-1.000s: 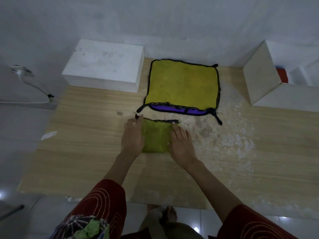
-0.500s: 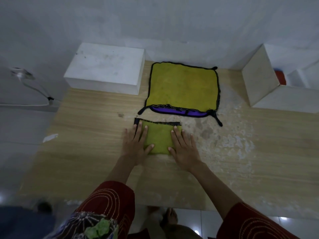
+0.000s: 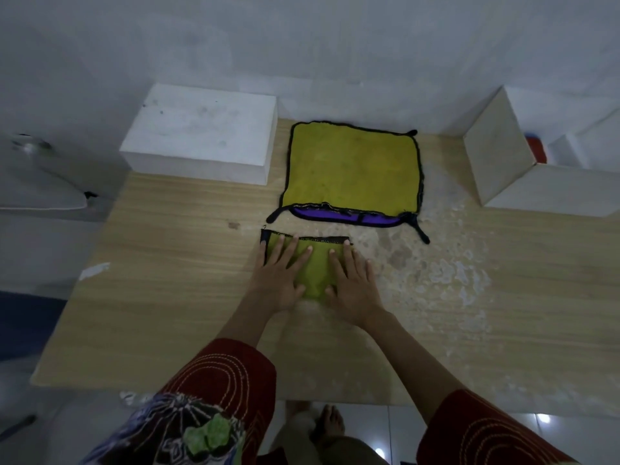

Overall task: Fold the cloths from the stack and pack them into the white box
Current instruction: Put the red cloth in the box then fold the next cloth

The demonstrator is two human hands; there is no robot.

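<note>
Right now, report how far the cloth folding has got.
Done: a red item already shows inside the open white box. In hand: the left hand and right hand press flat on a small folded yellow cloth. Left: boxing it, then the stack, yellow over purple.

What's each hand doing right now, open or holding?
Left hand: open, flat on the folded yellow cloth.
Right hand: open, flat on the same cloth.

Plain home room: tiled floor (image 3: 469, 427), bare white wall (image 3: 302, 55).
</note>
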